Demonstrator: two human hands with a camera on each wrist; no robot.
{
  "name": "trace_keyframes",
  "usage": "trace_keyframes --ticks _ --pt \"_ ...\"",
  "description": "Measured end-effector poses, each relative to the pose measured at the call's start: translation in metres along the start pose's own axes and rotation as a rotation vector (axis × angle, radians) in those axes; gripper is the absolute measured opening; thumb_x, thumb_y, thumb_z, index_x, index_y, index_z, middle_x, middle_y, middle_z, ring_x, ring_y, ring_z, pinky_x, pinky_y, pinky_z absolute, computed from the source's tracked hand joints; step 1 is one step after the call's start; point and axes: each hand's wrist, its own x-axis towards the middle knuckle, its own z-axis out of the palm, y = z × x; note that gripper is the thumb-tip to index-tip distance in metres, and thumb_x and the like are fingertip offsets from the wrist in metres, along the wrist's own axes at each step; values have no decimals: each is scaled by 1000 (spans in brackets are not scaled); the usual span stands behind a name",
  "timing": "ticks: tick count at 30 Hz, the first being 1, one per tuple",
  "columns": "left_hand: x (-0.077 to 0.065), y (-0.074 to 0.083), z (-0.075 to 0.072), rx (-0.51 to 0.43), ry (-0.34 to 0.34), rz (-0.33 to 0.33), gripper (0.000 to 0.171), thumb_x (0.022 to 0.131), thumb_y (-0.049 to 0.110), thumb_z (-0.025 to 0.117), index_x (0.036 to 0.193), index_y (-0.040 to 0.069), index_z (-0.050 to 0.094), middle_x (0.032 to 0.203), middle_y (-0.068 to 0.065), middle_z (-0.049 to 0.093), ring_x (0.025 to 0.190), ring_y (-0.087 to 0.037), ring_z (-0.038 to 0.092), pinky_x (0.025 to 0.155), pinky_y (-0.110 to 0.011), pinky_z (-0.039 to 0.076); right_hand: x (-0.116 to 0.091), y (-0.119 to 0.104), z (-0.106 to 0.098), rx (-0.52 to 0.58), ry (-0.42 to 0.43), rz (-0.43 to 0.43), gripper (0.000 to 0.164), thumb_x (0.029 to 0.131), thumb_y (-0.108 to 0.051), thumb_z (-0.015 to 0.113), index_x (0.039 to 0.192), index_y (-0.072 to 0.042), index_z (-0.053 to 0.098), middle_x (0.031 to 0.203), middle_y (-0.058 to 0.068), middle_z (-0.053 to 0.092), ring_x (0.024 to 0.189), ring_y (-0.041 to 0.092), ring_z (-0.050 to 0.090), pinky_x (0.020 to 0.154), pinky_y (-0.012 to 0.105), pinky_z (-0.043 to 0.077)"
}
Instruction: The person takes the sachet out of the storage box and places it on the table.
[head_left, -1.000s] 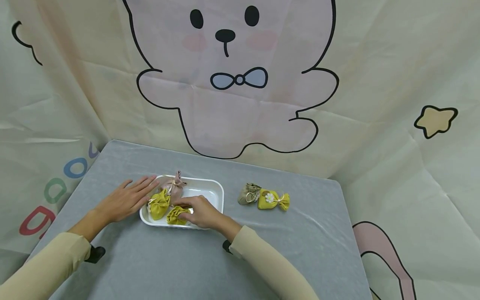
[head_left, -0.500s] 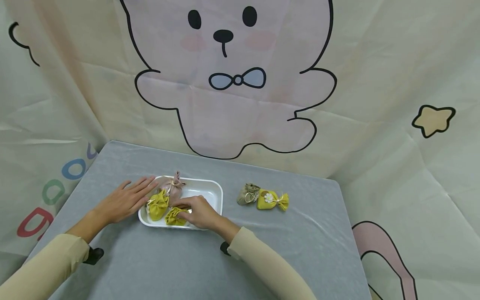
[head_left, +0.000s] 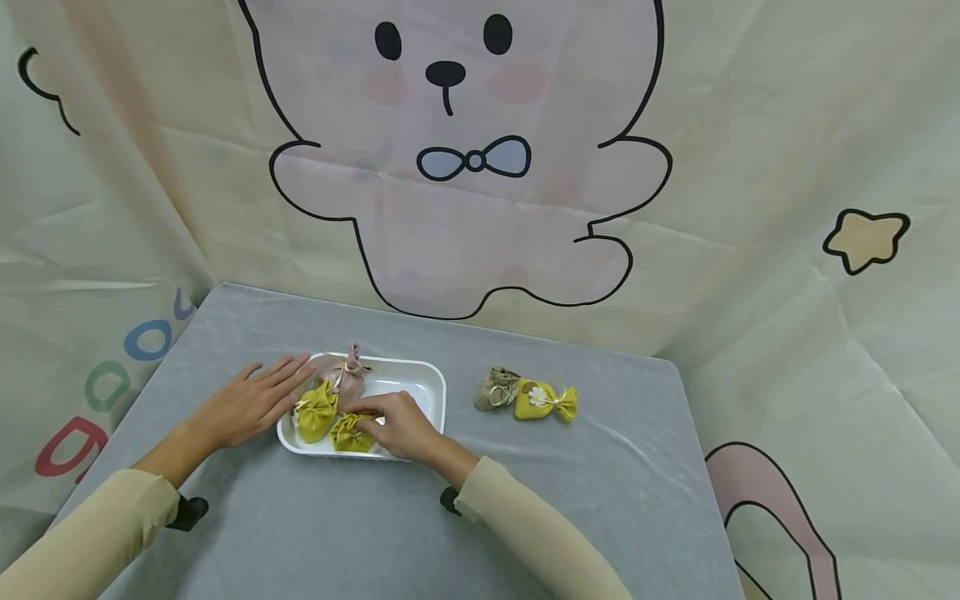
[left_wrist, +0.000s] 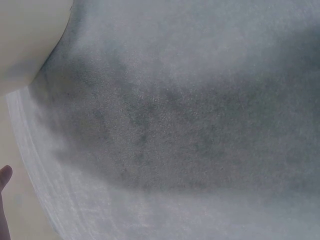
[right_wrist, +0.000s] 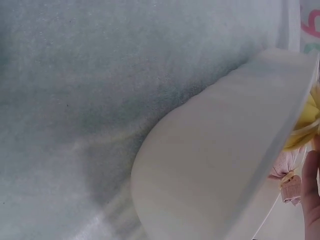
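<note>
Right hand pinching yellow pouch in white tray; left hand straight-fingered at tray's edge.

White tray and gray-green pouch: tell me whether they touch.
Apart. The head view shows a strip of bare gray tablecloth between the white tray and the gray-green pouch.

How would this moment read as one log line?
left hand: at left end of white tray; right hand: pinches nearer yellow pouch inside; tabletop: khaki pouch, yellow flowered pouch
</note>
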Motion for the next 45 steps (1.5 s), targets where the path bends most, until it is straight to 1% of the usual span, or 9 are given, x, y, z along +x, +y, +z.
trace_keyframes --ticks 4,7,15,20,25,31,36,39,45 --pt "0 1 0 3 3 1 57 106 35 43 157 13 31 161 -12 30 145 -36 31 108 -65 29 -2 1 -3 -13 26 -22 25 93 -4 69 118 -5 73 115 -1 73 105 -4 63 86 10 47" --pt "0 1 0 3 5 2 57 106 36 43 157 13 32 161 -12 30 145 -37 31 108 -65 29 -5 2 -9 -11 54 -29 24 92 -4 70 116 -4 74 112 0 74 104 -1 65 87 11 47" --pt "2 1 -1 0 10 6 56 106 33 44 156 10 34 160 -14 31 144 -39 32 107 -65 30 -9 2 -37 42 119 -45 23 92 -1 69 115 2 72 112 10 74 106 13 68 89 16 50" --pt "2 2 -1 -3 -7 -2 56 107 34 43 156 10 33 161 -14 30 144 -39 32 107 -65 30 -13 5 -53 19 160 -51 22 92 -1 69 114 2 72 111 10 74 104 16 70 89 17 50" --pt "2 2 -1 7 -5 -1 56 106 34 44 156 9 34 160 -15 31 144 -38 32 107 -65 31 -18 6 -71 39 200 -40 24 92 -1 69 116 2 72 111 12 73 104 22 70 89 21 52" --pt "1 2 1 17 1 3 56 106 34 44 156 9 33 160 -15 31 144 -38 32 107 -64 31 -24 4 -93 33 242 -31 24 94 -3 68 118 -1 71 112 10 74 104 20 70 87 24 54" --pt "0 1 2 19 28 17 56 106 32 45 155 8 35 160 -14 32 143 -37 34 106 -64 33 -27 4 -109 14 278 -32 23 94 -4 67 117 -3 72 111 9 74 102 18 71 86 26 55" --pt "0 1 4 19 43 29 55 106 31 45 155 8 35 160 -14 32 143 -37 35 105 -64 34 -30 5 -117 14 294 -22 23 95 -4 67 117 -2 72 109 8 74 101 16 71 86 28 56" --pt "-1 1 4 17 62 38 54 106 30 46 154 8 37 159 -14 33 142 -37 37 104 -64 35 -34 10 -132 8 329 -32 23 93 -1 68 116 0 72 109 11 74 99 19 72 86 30 56"
